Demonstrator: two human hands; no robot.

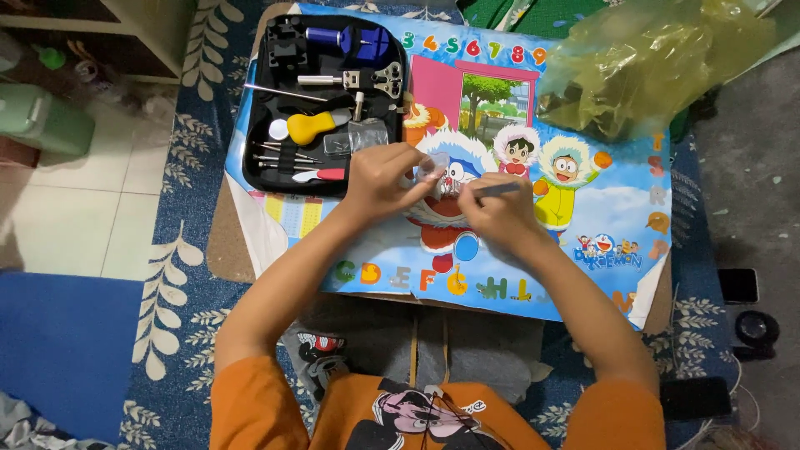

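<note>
overhead, the left hand [385,179] pinches a small clear plastic bag [431,167] over the cartoon-printed table [600,208]. just beside it, the right hand [492,212] grips a thin grey tool [497,190] between pressed fingers. a black tool tray [258,125] lies near the left hand.

The left hand [382,179] covers most of a small clear thing [433,167], so it is too hard to tell what it is. The right hand [498,215] hides all but one end of a thin grey tool [497,190], and both hands hide the middle of the cartoon mat [583,233]. The yellow plastic bag [650,58] is cut off at the top edge, and the little tools in the black case [258,108] are too small to tell apart.
</note>
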